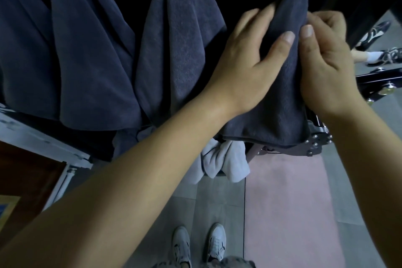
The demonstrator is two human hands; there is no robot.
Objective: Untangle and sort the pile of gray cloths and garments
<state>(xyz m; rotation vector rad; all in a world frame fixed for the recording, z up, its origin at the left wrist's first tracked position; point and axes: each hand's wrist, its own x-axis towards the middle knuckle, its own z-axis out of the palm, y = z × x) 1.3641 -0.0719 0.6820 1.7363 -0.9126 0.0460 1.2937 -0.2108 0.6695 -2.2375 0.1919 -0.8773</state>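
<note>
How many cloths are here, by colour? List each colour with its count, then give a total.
Dark gray cloths: 4
Light gray cloths: 1 bunched bundle
Total: 5

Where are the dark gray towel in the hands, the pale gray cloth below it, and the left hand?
dark gray towel (280, 102): head view, its lower hanging part.
pale gray cloth (226, 159): head view, its bunched middle.
left hand (245, 67): head view, back of the hand.
</note>
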